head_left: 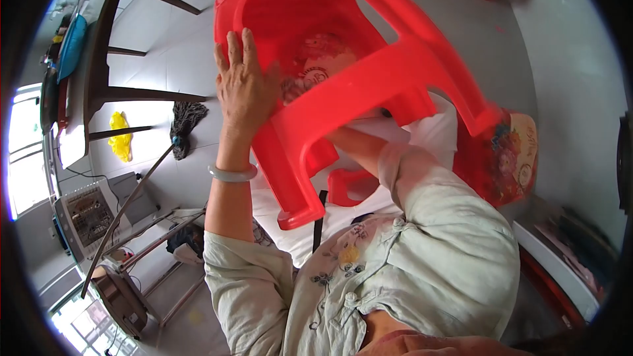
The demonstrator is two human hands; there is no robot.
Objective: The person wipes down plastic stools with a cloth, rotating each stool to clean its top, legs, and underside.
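Observation:
A small red plastic chair (369, 86) is tilted up in front of my body, with a printed picture (323, 59) on the surface inside it. My left hand (247, 89) lies on the chair's left side, fingers stretched and spread over the red plastic, its thumb side blurred. A pale bangle (232, 173) circles that wrist. My right forearm (359, 148) reaches in beneath the chair, and the chair's front hides the hand, so its hold does not show. White cloth (435, 128) spreads under the chair across my lap.
At right stands another red chair (488, 161) with a flower-printed panel. A dark table leg (151, 94), a mop head (188, 125) and a yellow bag-like thing (120, 137) are at left. Below them is a brown-backed chair (122, 300). A wall (567, 59) bounds the right.

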